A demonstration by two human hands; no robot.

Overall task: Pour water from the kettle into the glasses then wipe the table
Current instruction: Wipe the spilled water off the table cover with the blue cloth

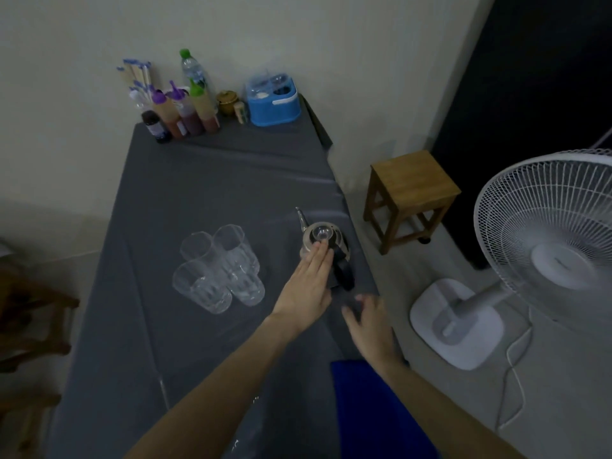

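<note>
Right of centre, the kettle (pixel 323 240) on the worktop (pixel 198 180) is touched by the flat, released left grip (pixel 306 288), while the right grip (pixel 367 323) is held released just below it.

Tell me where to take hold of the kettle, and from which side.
Take the black handle, which loops off the near side of the kettle, toward the person. Come in from the near right, where the right hand hovers open. The spout points away, opposite the handle. The left hand lies flat on the lid.
</note>
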